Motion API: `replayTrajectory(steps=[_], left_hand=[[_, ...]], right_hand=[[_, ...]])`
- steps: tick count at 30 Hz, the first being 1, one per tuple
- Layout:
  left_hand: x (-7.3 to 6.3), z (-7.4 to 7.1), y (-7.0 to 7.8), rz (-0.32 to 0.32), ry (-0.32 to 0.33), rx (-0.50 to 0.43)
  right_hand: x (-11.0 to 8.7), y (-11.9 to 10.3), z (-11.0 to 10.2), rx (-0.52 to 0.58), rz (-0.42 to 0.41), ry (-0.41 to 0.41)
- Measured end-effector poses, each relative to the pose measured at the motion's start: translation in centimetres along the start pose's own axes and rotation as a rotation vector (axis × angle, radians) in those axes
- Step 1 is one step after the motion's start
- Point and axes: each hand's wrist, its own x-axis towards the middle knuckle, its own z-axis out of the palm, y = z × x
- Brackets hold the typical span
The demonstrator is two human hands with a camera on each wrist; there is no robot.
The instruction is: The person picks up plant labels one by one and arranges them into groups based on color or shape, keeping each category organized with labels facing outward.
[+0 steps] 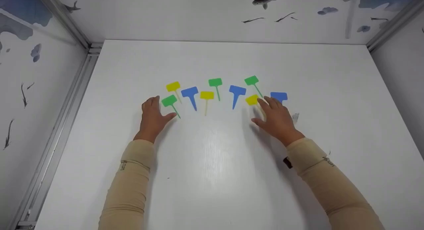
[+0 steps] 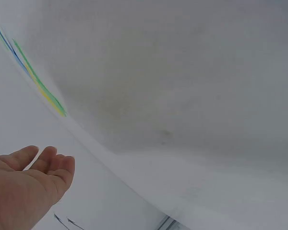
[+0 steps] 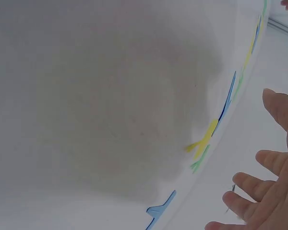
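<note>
Several T-shaped plastic plant labels in green, yellow and blue lie in a loose row on the white table. My left hand (image 1: 152, 120) is beside the leftmost green label (image 1: 169, 101), its thumb near the stem's tip and nothing in its grasp. Above that label is a yellow label (image 1: 173, 86), with a blue label (image 1: 189, 91) to the right. My right hand (image 1: 277, 120), fingers spread and holding nothing, overlaps a yellow label (image 1: 251, 100) and the stem of a blue label (image 1: 279, 96). Both wrist views show loosely extended fingers, the left hand (image 2: 33, 184) and right hand (image 3: 273, 191).
Between the hands lie another yellow label (image 1: 207, 95), a green label (image 1: 215, 82), a blue label (image 1: 237, 90) and a further green label (image 1: 251, 80). A small clear scrap (image 1: 295, 117) sits by the right wrist. Patterned white panels (image 1: 198, 18) enclose the table (image 1: 205, 190).
</note>
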Motion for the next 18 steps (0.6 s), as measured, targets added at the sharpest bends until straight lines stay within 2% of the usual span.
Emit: replayTrajectory(steps=[8,18], left_hand=[[0.6,0.2,-0.2,-0.01,-0.011,-0.001],[1.3,0.6,-0.3,-0.042,-0.028,-0.019]], right_hand=[[1.3,0.3,-0.1,0.007,-0.018,0.008],[3.0,0.2,0.0,0.029,0.036,-0.06]])
